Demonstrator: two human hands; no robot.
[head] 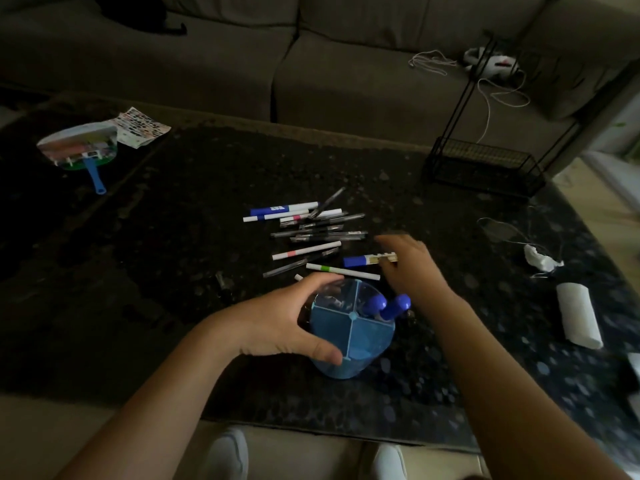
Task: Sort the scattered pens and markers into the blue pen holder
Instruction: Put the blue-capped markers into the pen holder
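The blue pen holder point(349, 336) stands near the front of the dark table, split into compartments. My left hand point(277, 320) grips its left side. Two blue-capped markers point(388, 306) stick out of its right far compartment. My right hand point(412, 265) is just behind the holder, blurred, its fingers touching a blue-capped marker point(367, 260) that lies on the table. A white pen with a green band point(343, 271) lies between the holder and that marker. Farther back lies a heap of scattered pens and markers point(311, 226), white, blue and dark.
A black wire rack point(485, 164) stands at the back right. A hand fan point(79, 147) and a printed sheet point(142, 126) lie at the far left. Rolled white paper point(578, 315), a crumpled tissue point(540, 261) and cords sit at the right. A sofa runs behind the table.
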